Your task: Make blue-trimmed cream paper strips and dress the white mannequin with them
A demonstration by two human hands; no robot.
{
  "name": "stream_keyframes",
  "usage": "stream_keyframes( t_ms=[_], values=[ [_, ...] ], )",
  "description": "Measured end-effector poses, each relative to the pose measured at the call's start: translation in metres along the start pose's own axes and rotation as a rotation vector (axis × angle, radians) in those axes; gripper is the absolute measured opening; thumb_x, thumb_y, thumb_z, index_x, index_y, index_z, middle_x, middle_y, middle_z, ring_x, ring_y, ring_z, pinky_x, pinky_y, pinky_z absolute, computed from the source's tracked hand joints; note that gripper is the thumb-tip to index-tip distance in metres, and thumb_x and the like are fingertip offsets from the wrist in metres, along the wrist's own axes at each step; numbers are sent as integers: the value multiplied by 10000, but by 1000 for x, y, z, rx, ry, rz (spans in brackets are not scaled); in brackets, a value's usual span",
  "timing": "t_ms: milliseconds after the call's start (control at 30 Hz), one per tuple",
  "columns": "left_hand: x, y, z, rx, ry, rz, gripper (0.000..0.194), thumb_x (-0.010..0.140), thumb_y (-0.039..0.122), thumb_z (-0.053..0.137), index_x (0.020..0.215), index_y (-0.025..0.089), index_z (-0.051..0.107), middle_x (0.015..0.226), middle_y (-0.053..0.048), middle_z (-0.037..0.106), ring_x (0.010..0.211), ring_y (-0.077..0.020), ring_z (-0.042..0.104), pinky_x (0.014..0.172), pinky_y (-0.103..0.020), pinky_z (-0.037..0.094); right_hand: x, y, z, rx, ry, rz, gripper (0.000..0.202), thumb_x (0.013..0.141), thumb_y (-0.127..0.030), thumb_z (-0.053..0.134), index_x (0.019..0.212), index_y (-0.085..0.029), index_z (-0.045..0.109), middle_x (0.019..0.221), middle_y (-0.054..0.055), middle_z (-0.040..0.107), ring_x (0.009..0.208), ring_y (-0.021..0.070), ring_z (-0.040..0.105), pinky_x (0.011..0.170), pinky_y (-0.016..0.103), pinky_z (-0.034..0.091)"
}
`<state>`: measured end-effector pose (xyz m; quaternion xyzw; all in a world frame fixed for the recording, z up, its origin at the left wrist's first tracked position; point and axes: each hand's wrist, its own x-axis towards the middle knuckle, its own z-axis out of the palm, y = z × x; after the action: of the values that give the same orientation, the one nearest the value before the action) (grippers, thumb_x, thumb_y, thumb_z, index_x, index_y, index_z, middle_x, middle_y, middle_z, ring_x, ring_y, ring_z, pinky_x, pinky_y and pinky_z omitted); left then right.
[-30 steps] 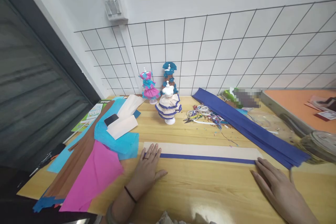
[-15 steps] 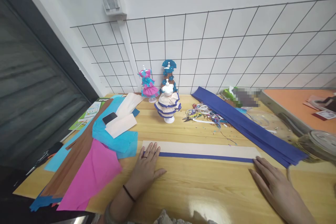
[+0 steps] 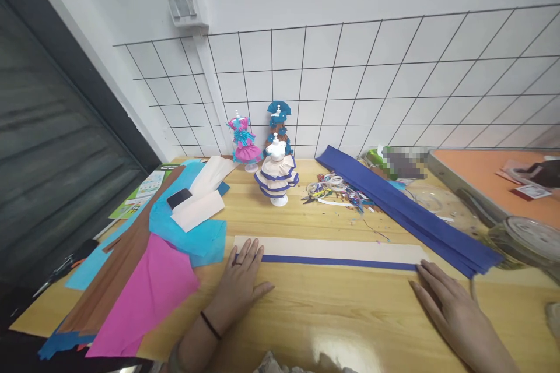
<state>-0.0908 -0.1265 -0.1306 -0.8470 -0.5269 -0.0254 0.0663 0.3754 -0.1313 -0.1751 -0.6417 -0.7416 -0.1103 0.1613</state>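
A long cream paper strip [image 3: 332,249] with a dark blue band [image 3: 336,262] along its near edge lies flat on the wooden table. My left hand [image 3: 244,274] rests on its left end, fingers stretched out and thumb apart. On the right end lie the fingertips of my right hand [image 3: 450,303], with the palm down and the thumb apart. Behind the strip stands a small white dress form [image 3: 276,151] in a tiered cream skirt with blue edging [image 3: 275,178]. Two more small dressed forms stand near it, one in a pink and blue dress [image 3: 247,151], one in brown and teal [image 3: 280,119].
Pink paper [image 3: 149,297], brown paper [image 3: 114,262] and light blue paper [image 3: 188,236] cover the left side, with a dark phone [image 3: 179,199] among them. A dark blue paper roll [image 3: 402,210] lies diagonally at right, beside scraps and scissors [image 3: 311,198]. Farther right is a tape roll [image 3: 525,239].
The view has shifted slightly, so everything sits a little farther left. Both hands stay on the two ends of the strip.
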Motion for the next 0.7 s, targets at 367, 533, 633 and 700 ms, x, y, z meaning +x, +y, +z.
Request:
stream_keyframes(
  t_ms=[367,533,633,700],
  values=[
    [-2,-6,18,26,119,27,710,854,613,304,1387,146,334,1419,-131,382,1323,-273,309,1064,-459,250,-1,0,0,1,-15,10,551,872,-505,338,1162,-95,563,1292,159,517,1188,303,485,1019,486,371],
    [0,-5,19,24,121,13,719,846,624,305,1376,140,354,1422,-144,373,1322,-281,307,1064,-474,243,0,-2,-4,0,-48,28,544,881,-490,333,1199,-101,542,1313,151,500,1220,300,453,1026,494,359],
    [-1,-5,18,34,132,17,714,848,619,311,1377,141,352,1419,-137,380,1319,-275,314,1066,-460,240,1,-3,-4,11,-40,27,556,877,-499,331,1187,-91,545,1297,165,511,1208,304,465,1017,493,369],
    [-1,-5,18,52,138,25,706,852,612,312,1375,140,355,1414,-132,391,1314,-274,324,1063,-458,245,1,-4,-4,16,-28,28,547,877,-497,335,1170,-91,555,1289,166,517,1209,302,464,1018,486,371]
  ],
)
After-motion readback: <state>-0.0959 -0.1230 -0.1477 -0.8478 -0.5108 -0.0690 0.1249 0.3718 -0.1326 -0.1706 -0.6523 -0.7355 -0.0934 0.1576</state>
